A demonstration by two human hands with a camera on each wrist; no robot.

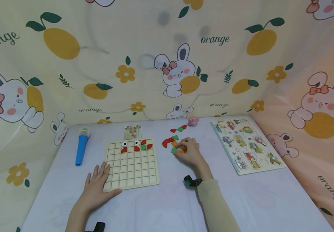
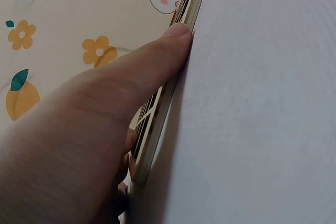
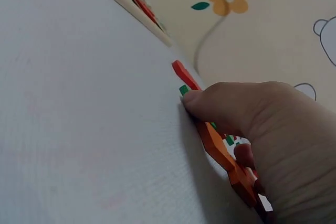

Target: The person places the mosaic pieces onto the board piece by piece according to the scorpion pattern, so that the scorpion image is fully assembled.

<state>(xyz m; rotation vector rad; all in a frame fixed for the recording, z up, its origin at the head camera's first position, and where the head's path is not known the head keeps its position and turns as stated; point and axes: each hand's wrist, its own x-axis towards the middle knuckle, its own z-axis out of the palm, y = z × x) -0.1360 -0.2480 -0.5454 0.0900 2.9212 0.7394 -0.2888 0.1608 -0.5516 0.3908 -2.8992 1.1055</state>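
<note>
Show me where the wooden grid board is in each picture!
Head: the wooden grid board lies just left of centre, beside the left hand.
Left wrist: the board is edge-on, slanting from top middle to lower left of centre.
Right wrist: the board is edge-on, at the top, left of centre.
Shared landmark: the flower-printed cloth.

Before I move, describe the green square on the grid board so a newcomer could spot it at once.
On the white table, find the pale grid board with the left hand at its near left corner. Look toward its far right corner, second row from the far edge. The green square sits between two red pieces, the only green piece on the board.
</note>
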